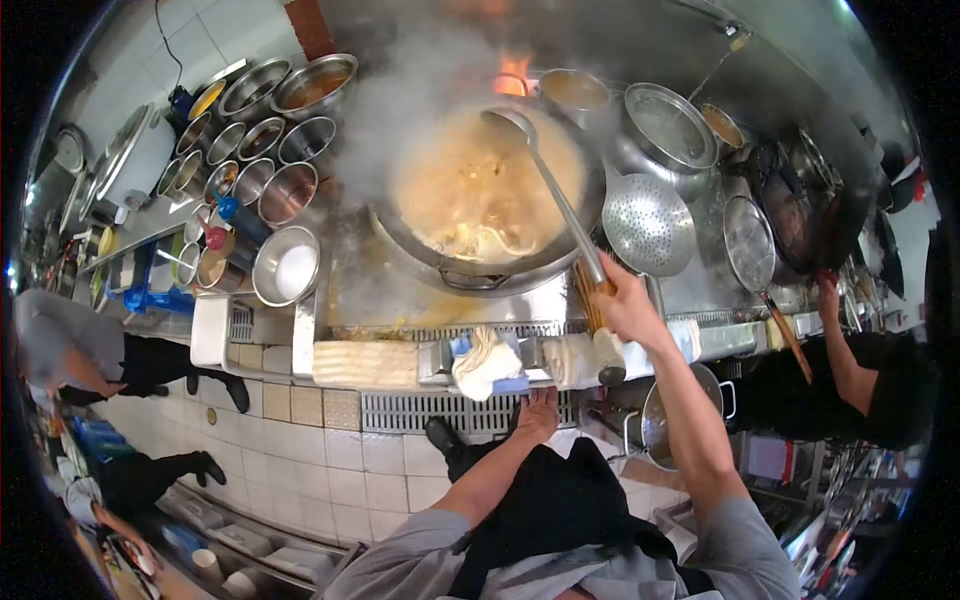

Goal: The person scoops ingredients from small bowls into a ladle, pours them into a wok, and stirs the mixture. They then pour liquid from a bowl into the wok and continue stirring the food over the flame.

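Note:
My right hand [628,302] is closed around the long metal handle of a ladle [560,195]. The ladle's bowl is over the far side of a big wok [400,240], at the surface of a steaming, pale brown broth [470,165]. Pale pieces of food show near the wok's front edge. Below the counter's front edge, beside a folded white cloth [486,364], is my left hand [540,414], with its fingers stretched out and nothing visible in it. To the right of the wok rests a perforated skimmer [648,225].
Flame [513,76] rises behind the wok. Metal bowls [290,192] crowd the left side, near a bowl of white powder [296,272]. A strainer [750,240] and a large pot [672,425] are at right. Another person's hand [828,298] is far right; two people stand left.

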Motion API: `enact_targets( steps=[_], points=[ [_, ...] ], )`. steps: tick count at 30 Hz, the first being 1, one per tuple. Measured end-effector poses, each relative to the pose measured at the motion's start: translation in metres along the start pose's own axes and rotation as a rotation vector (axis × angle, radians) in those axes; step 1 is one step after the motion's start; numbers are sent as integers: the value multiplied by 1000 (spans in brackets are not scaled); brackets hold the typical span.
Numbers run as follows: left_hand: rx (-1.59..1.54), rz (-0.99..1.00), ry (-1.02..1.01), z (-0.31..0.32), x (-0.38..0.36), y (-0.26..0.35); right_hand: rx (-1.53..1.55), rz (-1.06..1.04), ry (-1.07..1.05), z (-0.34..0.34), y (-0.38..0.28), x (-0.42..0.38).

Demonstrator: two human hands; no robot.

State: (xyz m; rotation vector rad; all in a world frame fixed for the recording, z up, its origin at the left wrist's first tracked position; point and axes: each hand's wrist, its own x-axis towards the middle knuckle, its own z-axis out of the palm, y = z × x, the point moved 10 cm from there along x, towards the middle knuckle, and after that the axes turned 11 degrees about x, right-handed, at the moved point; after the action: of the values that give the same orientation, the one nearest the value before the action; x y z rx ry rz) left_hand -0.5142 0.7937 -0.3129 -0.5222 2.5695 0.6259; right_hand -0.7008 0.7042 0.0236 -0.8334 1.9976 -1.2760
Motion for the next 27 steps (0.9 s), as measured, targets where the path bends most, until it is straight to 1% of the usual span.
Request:
enact_targets(
  steps=[2,3,4,5,6,7,8,10,11,12,15,18,19,22,23,24,26,27],
  points=[
    [-3,-1,-20,16,10,-4,244,211,-94,18,-4,-21],
    [17,11,-31,12,6,-5,393,178,-146,27,17,-22],
    [40,16,-44,12,4,-3,593,259,-181,32,25,-34],
    [75,24,39,17,5,-4,792,338,-211,42,23,-49],
    [73,41,34,16,5,-2,992,420,-241,51,17,-61],
    [71,58,31,11,8,0,1077,550,-169,52,19,-71],
    [68,75,29,8,10,4,1208,594,-192,56,21,-75],
    [63,88,125,10,18,6,1465,679,-237,60,24,-85],
    [56,92,168,12,20,6,1539,706,-266,61,20,-89],
    [48,97,209,14,21,6,1474,694,-282,58,19,-93],
    [103,73,179,29,28,5,1245,646,-291,45,5,-105],
    [112,55,61,38,32,4,643,397,-337,30,-7,-106],
    [87,28,44,36,31,4,491,348,-297,24,-8,-110],
    [55,-22,-3,31,28,6,-6,17,-243,9,-31,-116],
    [74,-21,-16,29,27,7,83,183,-258,4,-27,-123],
    [92,-21,-29,29,27,7,151,225,-278,2,-27,-127],
    [77,-16,27,24,25,8,287,311,-314,-4,-20,-136],
    [69,-10,55,23,24,9,274,323,-315,-8,-17,-137]
  ],
)
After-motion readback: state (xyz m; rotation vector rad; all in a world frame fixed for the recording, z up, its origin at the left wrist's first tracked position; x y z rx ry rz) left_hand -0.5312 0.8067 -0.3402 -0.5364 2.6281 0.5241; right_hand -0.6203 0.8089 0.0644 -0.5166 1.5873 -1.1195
